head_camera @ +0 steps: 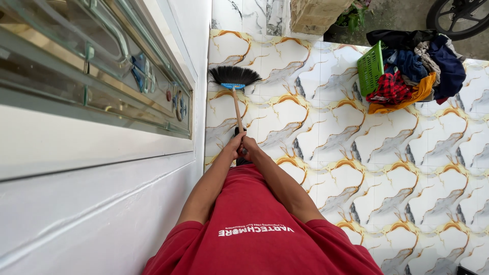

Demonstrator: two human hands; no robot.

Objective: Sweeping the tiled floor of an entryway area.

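I saw both hands, left hand and right hand, clasped round the black-bristled wooden-handled broom, fingers hidden; green plastic laundry basket well apart.

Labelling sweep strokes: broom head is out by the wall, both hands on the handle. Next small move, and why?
Probably draw the broom back toward the feet in a short stroke. The left hand and right hand both grip the handle's near end, arms stretched forward, and the black bristles rest on the tiled floor beside the white wall, about as far out as they reach.
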